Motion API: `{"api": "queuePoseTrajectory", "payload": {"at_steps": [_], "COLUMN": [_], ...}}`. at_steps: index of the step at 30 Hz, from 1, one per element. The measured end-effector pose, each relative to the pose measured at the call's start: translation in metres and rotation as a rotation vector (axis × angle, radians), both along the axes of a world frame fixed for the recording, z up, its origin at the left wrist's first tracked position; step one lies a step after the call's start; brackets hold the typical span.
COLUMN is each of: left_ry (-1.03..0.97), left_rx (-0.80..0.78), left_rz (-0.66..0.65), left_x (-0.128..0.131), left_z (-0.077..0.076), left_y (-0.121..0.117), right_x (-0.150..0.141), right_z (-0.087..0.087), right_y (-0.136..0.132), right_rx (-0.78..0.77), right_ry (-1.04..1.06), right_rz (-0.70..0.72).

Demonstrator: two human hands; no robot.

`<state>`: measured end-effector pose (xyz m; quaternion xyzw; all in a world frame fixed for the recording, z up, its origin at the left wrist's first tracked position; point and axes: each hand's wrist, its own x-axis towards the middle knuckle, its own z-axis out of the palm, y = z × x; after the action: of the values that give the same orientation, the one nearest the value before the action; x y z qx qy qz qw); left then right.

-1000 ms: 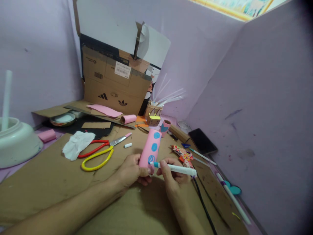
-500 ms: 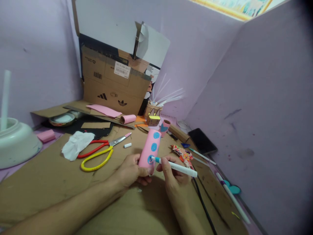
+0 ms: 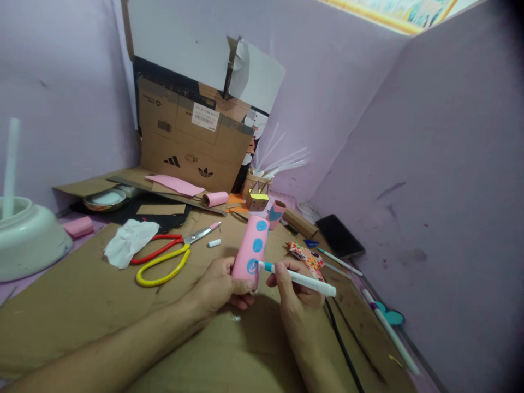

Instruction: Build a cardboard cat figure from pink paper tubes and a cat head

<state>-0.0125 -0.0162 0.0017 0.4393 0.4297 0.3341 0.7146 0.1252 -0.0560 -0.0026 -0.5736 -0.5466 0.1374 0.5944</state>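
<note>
My left hand [image 3: 225, 284] is closed around the lower end of a pink paper tube [image 3: 248, 243], which leans slightly to the right. Three blue dots run down the tube; the lowest is only partly filled with colour. In my right hand [image 3: 297, 286] is a white marker [image 3: 309, 280] with a blue-green collar, its tip at the right edge of the lowest dot. The marker's small white cap [image 3: 214, 243] lies on the cardboard left of the tube. Behind the tube stands another pink tube [image 3: 277, 212] with a blue heart.
Scissors [image 3: 164, 262] with red and yellow handles lie left, beside crumpled tissue [image 3: 130, 242]. A cardboard box [image 3: 192, 142] stands behind. On the right are a patterned paper piece [image 3: 307, 257], a phone [image 3: 339, 236] and a black cord [image 3: 341, 344]. A white pot [image 3: 33, 243] sits far left.
The marker tip has moved slightly right, from inside the lowest dot to its right edge, and my right hand has shifted right with it. The left hand keeps its hold.
</note>
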Motion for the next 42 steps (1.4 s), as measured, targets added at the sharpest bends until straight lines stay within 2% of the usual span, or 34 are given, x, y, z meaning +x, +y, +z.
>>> {"api": "queuePoseTrajectory", "payload": {"at_steps": [14, 25, 37, 42], "left_ry": [-0.011, -0.015, -0.026, -0.023], "left_rx": [-0.014, -0.004, -0.003, -0.003], "left_rz": [0.015, 0.022, 0.009, 0.011], "left_x": [-0.0006, -0.0007, -0.0011, -0.001], "left_z": [0.0029, 0.0011, 0.0018, 0.0029], "left_y": [0.0005, 0.001, 0.002, 0.0011], "right_x": [0.0015, 0.0019, -0.0014, -0.0014], "right_z": [0.0004, -0.0032, 0.0052, 0.0035], "right_y": [0.0004, -0.0013, -0.0009, 0.0001], "right_rx": [0.001, -0.015, 0.013, 0.013], "right_ry": [-0.012, -0.012, 0.02, 0.051], "right_rz": [-0.032, 0.04, -0.021, -0.012]}}
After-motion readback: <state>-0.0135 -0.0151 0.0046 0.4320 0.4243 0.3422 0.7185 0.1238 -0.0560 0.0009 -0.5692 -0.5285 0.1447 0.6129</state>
